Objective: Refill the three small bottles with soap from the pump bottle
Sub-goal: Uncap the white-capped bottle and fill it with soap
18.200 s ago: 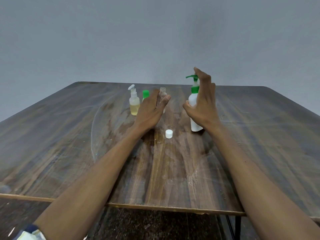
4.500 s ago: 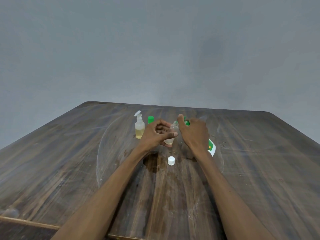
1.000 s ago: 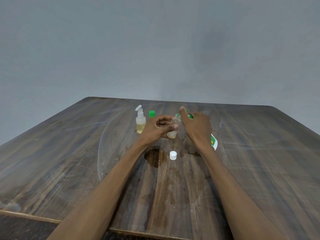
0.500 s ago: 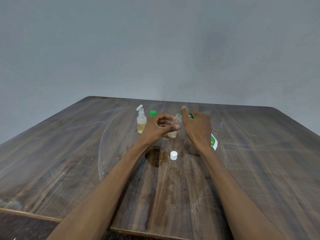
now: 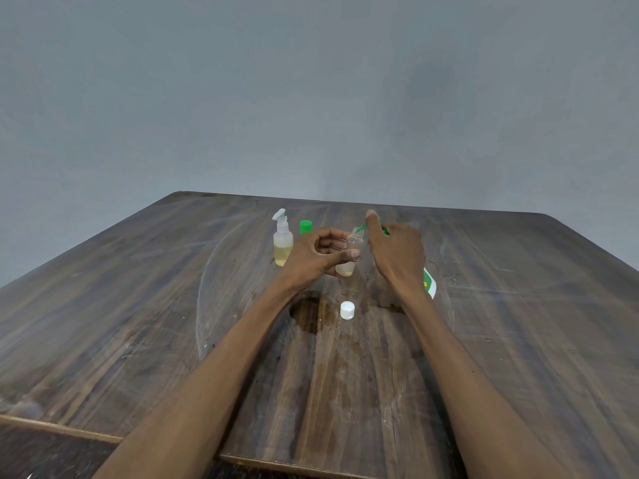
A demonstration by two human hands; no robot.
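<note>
1. Left of centre on the wooden table (image 5: 145, 305), a small spray-top bottle (image 5: 283, 245) stands upright, about half full of yellowish liquid. Just to its right only the green cap (image 5: 305, 226) of another small bottle shows above the left hand. Neither has shifted over the last seconds, so both look parked while the third bottle is being filled.

2. The left hand (image 5: 316, 259) grips the small clear bottle (image 5: 349, 255) in the air at mid-frame, thumb across its front and fingers curled behind. The bottle's long axis runs near vertical, tilted slightly, with its open neck pointing up and a little right towards the spout. A pale layer of soap sits in its bottom part. Compared with a few seconds ago that layer looks about the same, so filling is slow and I judge this bottle far from full.

3. Below it, the white cap (image 5: 347, 310) lies loose on the table, open side up, in the same spot as before.

4. The right hand (image 5: 396, 257) wraps the pump bottle (image 5: 429, 285), fingers curled round it and the forefinger raised at the green pump head (image 5: 361, 228). The bottle is tipped, its base down-right and its spout up-left at the neck. This pose has barely changed in the last second.
</note>
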